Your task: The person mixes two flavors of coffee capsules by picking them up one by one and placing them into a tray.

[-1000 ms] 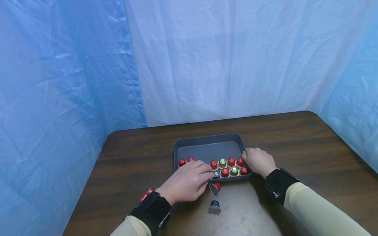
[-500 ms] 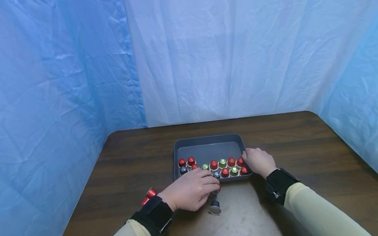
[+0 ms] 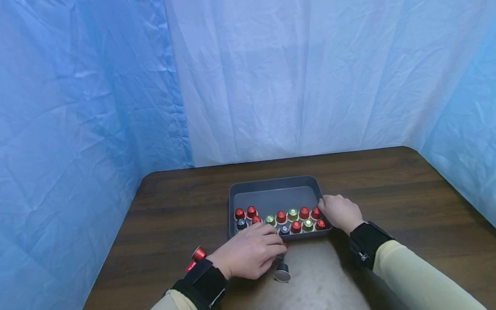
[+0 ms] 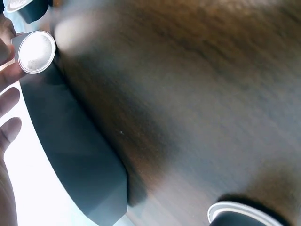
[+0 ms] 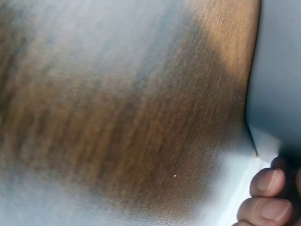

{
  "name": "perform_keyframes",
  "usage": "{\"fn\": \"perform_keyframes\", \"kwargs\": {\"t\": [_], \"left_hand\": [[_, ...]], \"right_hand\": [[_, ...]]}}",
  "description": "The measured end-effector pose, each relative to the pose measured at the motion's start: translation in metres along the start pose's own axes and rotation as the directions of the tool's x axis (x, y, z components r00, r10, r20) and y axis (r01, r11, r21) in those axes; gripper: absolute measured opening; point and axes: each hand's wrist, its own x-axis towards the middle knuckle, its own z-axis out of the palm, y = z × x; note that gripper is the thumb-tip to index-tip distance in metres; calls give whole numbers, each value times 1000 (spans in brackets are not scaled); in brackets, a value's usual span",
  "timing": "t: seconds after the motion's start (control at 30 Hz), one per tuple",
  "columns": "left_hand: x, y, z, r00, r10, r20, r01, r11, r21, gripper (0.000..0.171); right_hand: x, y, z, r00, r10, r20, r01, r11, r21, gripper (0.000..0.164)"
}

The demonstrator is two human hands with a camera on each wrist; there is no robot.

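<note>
My left hand (image 3: 252, 250) reaches in front of the tray, index finger and thumb at a red coffee capsule (image 3: 285, 245) that it mostly hides. In the left wrist view, fingertips pinch this capsule, its silver lid (image 4: 36, 52) facing the camera. A dark coffee capsule (image 3: 282, 273) lies on its side just nearer to me. With its fingers curled over the rim, my right hand (image 3: 341, 212) grips the right side of the dark grey baking tray (image 3: 271, 184). Along the tray's near side stand red, green and dark capsules (image 3: 296, 227), lids down, partly covered by my left hand.
Left of my left wrist, a red capsule (image 3: 198, 253) and another red piece (image 3: 190, 265) lie on the brown wooden table (image 3: 170, 213). Blue sheeting (image 3: 285, 70) hangs around the table's back and sides.
My left hand has drawn back from over the tray's front row toward me, uncovering capsules there, and taken hold of the red capsule in front. My right hand stays on the rim.
</note>
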Motion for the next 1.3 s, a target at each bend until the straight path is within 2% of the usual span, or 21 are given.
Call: {"fn": "perform_keyframes", "kwargs": {"t": [0.23,0.43,0.67,1.1,1.3], "left_hand": [[-1,1,1,999,28,-28,-28,1000,14,32],[-1,1,3,999,49,-23,-48,998,43,26],[-1,2,6,997,74,-18,-73,997,28,21],[2,3,6,999,46,12,-46,996,70,23],[1,4,5,999,33,39,-36,998,57,19]], "right_hand": [[0,0,0,1000,-2,5,2,1000,11,33],[0,0,1,1000,1,1,-1,1000,7,32],[0,1,1,1000,-2,-1,2,1000,5,32],[0,1,1,1000,-11,-16,11,1000,1,32],[0,1,1,1000,-5,-5,5,1000,1,32]]}}
